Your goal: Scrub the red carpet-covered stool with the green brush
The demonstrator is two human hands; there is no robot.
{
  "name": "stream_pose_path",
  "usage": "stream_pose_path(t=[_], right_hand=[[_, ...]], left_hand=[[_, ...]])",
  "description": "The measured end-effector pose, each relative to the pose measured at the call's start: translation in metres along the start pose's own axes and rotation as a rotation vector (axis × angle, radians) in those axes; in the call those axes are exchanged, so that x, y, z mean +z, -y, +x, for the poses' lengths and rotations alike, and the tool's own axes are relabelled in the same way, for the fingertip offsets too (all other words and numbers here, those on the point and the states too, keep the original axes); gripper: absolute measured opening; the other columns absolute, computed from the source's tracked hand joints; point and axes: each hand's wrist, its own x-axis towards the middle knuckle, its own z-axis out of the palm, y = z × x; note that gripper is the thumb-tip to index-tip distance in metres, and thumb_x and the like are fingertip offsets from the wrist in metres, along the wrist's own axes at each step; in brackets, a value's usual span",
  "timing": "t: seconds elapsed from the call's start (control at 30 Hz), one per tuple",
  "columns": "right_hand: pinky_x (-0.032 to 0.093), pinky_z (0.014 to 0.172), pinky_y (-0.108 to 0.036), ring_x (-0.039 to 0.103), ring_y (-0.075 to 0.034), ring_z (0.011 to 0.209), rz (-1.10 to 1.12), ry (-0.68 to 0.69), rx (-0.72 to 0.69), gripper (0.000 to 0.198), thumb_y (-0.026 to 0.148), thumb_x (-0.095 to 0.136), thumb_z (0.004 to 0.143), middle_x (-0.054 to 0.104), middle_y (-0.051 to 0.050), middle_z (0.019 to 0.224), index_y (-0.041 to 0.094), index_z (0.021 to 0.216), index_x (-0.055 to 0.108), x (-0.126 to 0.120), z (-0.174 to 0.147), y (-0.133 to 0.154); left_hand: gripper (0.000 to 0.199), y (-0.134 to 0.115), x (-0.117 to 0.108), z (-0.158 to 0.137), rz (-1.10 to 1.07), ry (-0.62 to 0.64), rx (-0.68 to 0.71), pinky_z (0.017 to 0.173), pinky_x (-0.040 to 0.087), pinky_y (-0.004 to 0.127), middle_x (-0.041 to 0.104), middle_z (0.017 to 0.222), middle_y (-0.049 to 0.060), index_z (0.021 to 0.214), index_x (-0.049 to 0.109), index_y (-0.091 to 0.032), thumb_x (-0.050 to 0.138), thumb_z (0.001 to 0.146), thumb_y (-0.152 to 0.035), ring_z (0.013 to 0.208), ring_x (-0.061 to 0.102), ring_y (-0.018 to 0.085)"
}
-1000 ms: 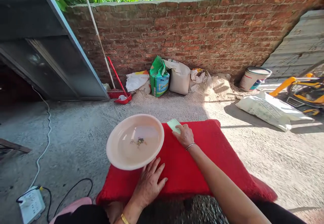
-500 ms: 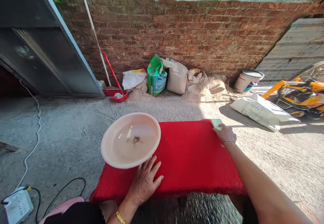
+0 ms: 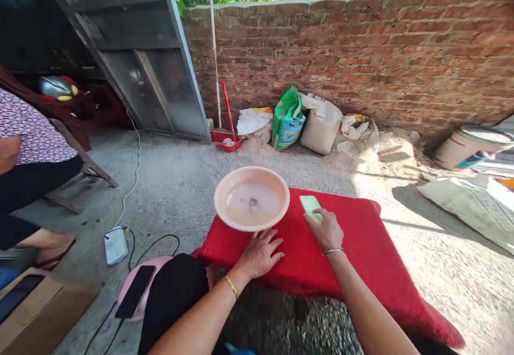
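A red cloth (image 3: 353,253) covers the low bench before me. On its left end stands a pale pink basin (image 3: 225,218) holding water with dark bits at the bottom. My left hand (image 3: 260,253) lies flat on the cloth, fingers spread, right by the basin's near rim; I cannot tell whether it touches the rim. Right of the basin, my right hand (image 3: 328,231) grips a pale green flat rectangular block (image 3: 311,205) low over the cloth. What the block is made of is unclear.
At left sits another person (image 3: 36,130) beside a cardboard box (image 3: 44,312). A power strip (image 3: 116,245) and cables lie on the ground, with a phone (image 3: 135,291) on something pink nearby. Sacks (image 3: 321,125), a dustpan (image 3: 228,145) and a bucket (image 3: 474,149) stand along the brick wall.
The view has swung left, bringing the other person and the box in. My right hand has moved the green block from the cloth's far right edge toward the basin. My left hand stays by the basin.
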Motion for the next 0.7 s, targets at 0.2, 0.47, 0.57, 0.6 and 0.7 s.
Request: stream_pose_path(t=[0.2,0.47,0.57,0.6,0.7], right_hand=[[0.040,0.077,-0.034,0.060,-0.023,0.090,-0.175,0.120,-0.180,0.039,0.054,0.053,0.081,0.059,-0.009,0.101,0.024,0.106,0.061,0.026,-0.015,0.048],[0.041,0.080,-0.035,0.057,-0.025,0.097,-0.288,0.073,-0.036,0.038,0.050,0.054,0.080,0.058,-0.010,0.105,0.024,0.108,0.059,-0.024,0.020,-0.044],[0.042,0.081,-0.037,0.057,-0.027,0.100,-0.280,0.025,0.205,0.043,0.053,0.053,0.079,0.057,-0.011,0.109,0.024,0.110,0.059,-0.065,0.033,-0.116],[0.043,0.082,-0.038,0.058,-0.028,0.101,-0.271,0.009,0.304,0.045,0.055,0.051,0.079,0.056,-0.012,0.110,0.023,0.110,0.059,-0.077,0.034,-0.138],[0.044,0.082,-0.040,0.058,-0.030,0.103,-0.203,-0.029,0.507,0.051,0.061,0.050,0.078,0.055,-0.014,0.115,0.023,0.112,0.059,-0.097,0.031,-0.180]], left_hand=[[0.036,0.004,-0.001,0.004,0.051,-0.015,0.045,0.106,0.033,0.047,0.053,0.133,0.008,0.122,0.059,-0.024,0.054,0.088,-0.036,0.127,0.043,0.026],[0.036,0.006,0.000,0.008,0.088,-0.055,0.112,0.105,0.035,0.048,0.054,0.132,0.009,0.122,0.060,-0.023,0.052,0.089,-0.033,0.126,0.044,0.027],[0.035,0.005,0.000,0.008,0.087,-0.061,0.106,0.105,0.035,0.048,0.055,0.131,0.009,0.121,0.061,-0.023,0.053,0.088,-0.033,0.125,0.045,0.027],[0.035,0.004,0.000,0.008,0.086,-0.059,0.102,0.105,0.035,0.048,0.055,0.131,0.009,0.120,0.061,-0.023,0.053,0.088,-0.033,0.125,0.045,0.027],[0.035,0.003,-0.001,0.007,0.077,-0.050,0.088,0.105,0.035,0.048,0.055,0.131,0.008,0.120,0.061,-0.023,0.054,0.087,-0.034,0.125,0.045,0.026]])
